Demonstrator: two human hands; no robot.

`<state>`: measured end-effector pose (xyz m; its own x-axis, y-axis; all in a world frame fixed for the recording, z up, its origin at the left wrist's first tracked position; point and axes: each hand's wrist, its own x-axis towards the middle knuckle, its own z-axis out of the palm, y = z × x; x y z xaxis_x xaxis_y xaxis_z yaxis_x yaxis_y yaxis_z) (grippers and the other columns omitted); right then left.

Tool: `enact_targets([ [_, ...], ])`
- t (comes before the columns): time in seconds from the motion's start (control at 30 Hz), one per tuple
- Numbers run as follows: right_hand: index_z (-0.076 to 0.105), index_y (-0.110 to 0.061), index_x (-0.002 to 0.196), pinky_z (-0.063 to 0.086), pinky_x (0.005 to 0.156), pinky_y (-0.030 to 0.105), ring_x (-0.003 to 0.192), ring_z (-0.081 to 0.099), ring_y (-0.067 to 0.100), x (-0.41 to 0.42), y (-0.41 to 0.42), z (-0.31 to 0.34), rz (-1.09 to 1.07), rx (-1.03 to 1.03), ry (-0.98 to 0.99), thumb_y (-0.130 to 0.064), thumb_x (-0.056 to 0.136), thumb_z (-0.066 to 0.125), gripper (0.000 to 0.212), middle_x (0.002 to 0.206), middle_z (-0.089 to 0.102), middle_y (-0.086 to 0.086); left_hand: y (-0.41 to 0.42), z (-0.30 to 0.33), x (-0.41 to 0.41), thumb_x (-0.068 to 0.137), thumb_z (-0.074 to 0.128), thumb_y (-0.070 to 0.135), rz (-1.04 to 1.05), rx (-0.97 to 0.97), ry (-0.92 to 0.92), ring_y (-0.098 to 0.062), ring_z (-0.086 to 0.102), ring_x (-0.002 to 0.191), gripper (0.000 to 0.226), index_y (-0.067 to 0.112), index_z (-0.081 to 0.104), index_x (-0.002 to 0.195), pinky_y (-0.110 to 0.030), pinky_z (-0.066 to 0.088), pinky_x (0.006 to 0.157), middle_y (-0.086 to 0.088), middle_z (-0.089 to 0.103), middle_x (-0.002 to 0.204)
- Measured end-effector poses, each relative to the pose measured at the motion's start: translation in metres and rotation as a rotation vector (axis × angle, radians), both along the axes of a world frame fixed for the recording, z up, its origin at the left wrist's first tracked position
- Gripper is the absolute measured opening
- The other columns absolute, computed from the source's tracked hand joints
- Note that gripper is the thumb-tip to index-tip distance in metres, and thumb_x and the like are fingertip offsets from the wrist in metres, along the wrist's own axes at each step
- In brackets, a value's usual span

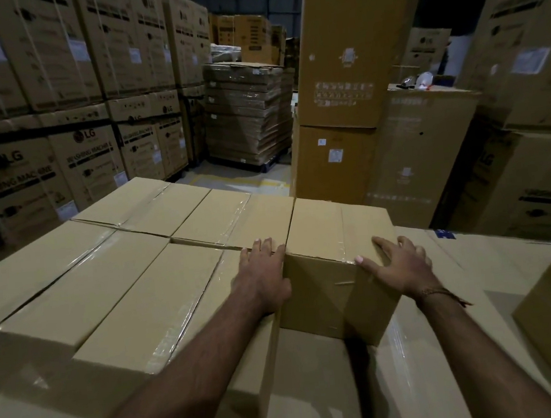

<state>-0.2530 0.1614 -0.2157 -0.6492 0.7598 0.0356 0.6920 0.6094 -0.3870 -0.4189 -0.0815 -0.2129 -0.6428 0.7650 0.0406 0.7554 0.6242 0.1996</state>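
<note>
In the near middle of a dim warehouse, a taped cardboard box (332, 234) sits at the right end of a row of similar cartons (132, 253), touching the nearest one. The left hand (262, 271) lies flat against its left side, fingers straight. The right hand (400, 266) spreads open over its near right top corner, thumb on the near face. Tall stacked cartons (41, 62) stand far behind.
</note>
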Motion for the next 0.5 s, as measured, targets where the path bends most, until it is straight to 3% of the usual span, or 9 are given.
enact_targets([
  [0.23,0.027,-0.033,0.165,0.045,0.112,0.058,0.148,0.041,0.04,0.006,-0.016,0.012,-0.044,0.1,0.076,-0.086,0.089,0.05,0.096,0.17,0.028,0.012,-0.008,0.02,0.026,0.102,0.061,0.04,0.012,0.236,0.013,-0.026,0.03,0.155,0.067,0.028,0.035,0.162,-0.048,0.03,0.125,-0.003,0.029,0.171],
  [0.5,0.049,-0.023,0.154,0.047,0.113,0.053,0.139,0.05,0.032,0.066,-0.042,0.031,-0.032,0.156,0.23,-0.064,0.097,0.059,0.071,0.157,0.049,0.009,-0.006,0.045,0.09,0.1,0.065,0.037,-0.032,0.481,-0.011,-0.022,0.044,0.146,0.058,0.024,0.05,0.154,-0.043,0.038,0.119,0.0,0.049,0.159],
])
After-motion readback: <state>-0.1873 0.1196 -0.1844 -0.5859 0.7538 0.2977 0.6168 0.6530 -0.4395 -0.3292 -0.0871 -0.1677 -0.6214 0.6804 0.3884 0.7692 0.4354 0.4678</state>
